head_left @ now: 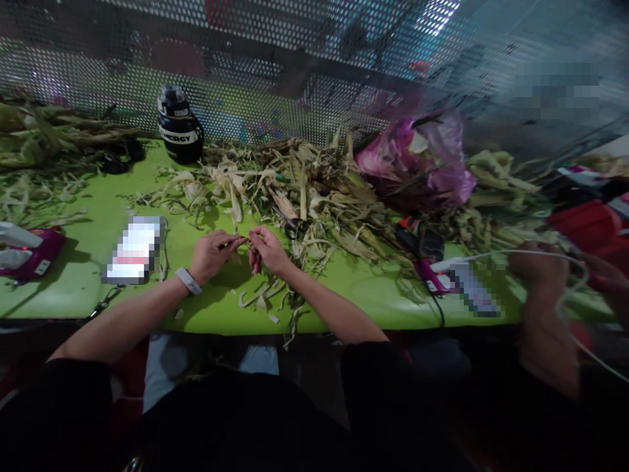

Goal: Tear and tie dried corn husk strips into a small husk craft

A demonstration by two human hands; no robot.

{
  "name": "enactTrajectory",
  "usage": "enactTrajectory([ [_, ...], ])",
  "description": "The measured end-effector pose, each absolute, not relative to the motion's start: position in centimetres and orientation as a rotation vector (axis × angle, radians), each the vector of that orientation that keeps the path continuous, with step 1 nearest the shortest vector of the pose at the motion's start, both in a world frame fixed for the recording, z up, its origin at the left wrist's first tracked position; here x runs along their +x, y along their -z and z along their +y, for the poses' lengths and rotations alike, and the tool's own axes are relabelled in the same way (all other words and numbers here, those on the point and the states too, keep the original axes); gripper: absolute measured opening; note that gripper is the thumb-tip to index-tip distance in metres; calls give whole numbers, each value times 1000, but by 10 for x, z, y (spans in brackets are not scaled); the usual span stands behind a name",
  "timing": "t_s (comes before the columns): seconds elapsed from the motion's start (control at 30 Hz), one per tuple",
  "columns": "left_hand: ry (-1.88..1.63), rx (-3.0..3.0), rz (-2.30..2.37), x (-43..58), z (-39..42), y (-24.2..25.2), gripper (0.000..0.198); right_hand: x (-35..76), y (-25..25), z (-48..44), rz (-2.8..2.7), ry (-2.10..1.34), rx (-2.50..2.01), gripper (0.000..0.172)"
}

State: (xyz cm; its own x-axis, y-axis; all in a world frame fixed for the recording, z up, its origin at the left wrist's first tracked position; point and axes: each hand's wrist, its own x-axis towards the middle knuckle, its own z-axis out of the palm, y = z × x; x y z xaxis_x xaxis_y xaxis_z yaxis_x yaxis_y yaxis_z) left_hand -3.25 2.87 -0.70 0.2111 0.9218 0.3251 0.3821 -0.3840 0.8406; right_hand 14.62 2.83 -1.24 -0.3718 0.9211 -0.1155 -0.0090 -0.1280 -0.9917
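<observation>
Two bare hands meet over the green table (373, 298), and from my distant place I see them through the head camera. The left hand (212, 254) comes from the lower left, its forearm slanting inward, palm turned down, with a pale band (189, 280) around the wrist. The right hand (266, 250) comes from the lower right; its thumb and forefinger point toward the left hand, while its other fingers curl down below. On both hands the fingertips are drawn together as for a pinch, almost touching each other, but what is between them is too small for me, so I cannot tell if something is grasped. The dry leaves (304, 187) lie in a long heap just behind the hands, and some loose strips (263, 298) are scattered on the table in front of the right hand. Near the right wrist I see scissors (296, 228) with black handles, partly among the leaves. Behind the left hand stands a black bottle (181, 126), upright; on its white stripe I can read "NERGY", the beginning being unclear at the curved side. Left of the left hand lies a phone (132, 249), its screen blurred. A purple box (49, 252) farther left carries a small white label, which I cannot read.
</observation>
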Motion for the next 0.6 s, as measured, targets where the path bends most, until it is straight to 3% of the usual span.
enactTrajectory([
  [0.3, -957, 1868, 1096, -32, 31, 7, 25, 148, 16, 31, -1454, -1488, -1123, 49],
  [0.6, -724, 1447, 978, -35, 32, 5, 33, 148, 21, 30, -1454, -1538, -1080, 44],
])
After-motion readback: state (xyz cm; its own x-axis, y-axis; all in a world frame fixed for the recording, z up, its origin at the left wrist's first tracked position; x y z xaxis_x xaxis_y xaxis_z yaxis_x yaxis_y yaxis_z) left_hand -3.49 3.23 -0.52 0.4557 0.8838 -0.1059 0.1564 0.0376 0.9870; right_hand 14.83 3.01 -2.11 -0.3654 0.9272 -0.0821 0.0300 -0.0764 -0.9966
